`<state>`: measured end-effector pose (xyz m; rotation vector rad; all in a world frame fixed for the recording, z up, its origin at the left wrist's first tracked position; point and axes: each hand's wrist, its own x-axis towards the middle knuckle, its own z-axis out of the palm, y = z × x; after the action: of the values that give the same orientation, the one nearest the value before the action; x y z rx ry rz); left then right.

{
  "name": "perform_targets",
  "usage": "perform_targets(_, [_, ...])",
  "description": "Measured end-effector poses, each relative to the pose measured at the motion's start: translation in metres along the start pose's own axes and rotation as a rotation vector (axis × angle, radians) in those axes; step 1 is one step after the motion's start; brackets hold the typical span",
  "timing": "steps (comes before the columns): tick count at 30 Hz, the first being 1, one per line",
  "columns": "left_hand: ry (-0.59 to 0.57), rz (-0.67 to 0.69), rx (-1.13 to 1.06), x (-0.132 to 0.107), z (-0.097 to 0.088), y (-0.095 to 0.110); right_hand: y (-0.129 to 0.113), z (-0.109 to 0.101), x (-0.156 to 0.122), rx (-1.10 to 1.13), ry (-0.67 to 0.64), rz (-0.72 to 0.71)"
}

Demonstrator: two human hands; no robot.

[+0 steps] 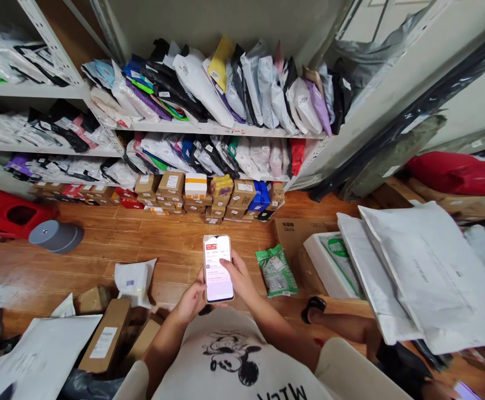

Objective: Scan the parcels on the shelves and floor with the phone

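Phone (219, 283): held above wood floor (113, 228). Shelves (250, 132) ahead, well loaded. White mailers (438, 266) overlapping at right; box stacks (242, 194) on floor below shelves; green bag (276, 271) on floor, right of phone. Grip: left hand (192, 301) and right hand (239, 273) both grasping phone, right thumb (227, 266) over lit screen (218, 291).

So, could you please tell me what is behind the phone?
Wooden floor shows around the phone, with the left hand and right hand at its sides. Its back, and any fingers there, are hidden.
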<state>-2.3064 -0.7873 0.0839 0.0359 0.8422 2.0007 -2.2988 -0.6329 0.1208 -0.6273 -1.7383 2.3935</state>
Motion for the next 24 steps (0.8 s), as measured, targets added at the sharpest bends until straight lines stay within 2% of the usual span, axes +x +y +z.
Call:
perform_targets(3, [0.003, 0.003, 0.093, -0.001, -0.009, 0.013, -0.007, 0.020, 0.014, -0.008, 0.042, 0.016])
perform_targets(6, [0.000, 0.025, 0.204, -0.003, -0.018, 0.032, -0.012, 0.043, 0.033, -0.055, 0.081, -0.034])
perform_targets(9, [0.016, 0.083, 0.257, -0.005, -0.031, 0.052, -0.009, 0.066, 0.050, -0.021, 0.049, -0.039])
perform_targets(16, [0.074, 0.151, -0.014, -0.002, -0.075, 0.096, 0.017, 0.114, 0.091, 0.020, -0.163, 0.065])
perform_targets(20, [0.077, 0.215, -0.064, 0.016, -0.106, 0.139, 0.025, 0.148, 0.133, -0.018, -0.295, 0.087])
perform_targets(24, [0.089, 0.274, -0.038, 0.048, -0.142, 0.204, 0.024, 0.200, 0.202, -0.124, -0.320, -0.036])
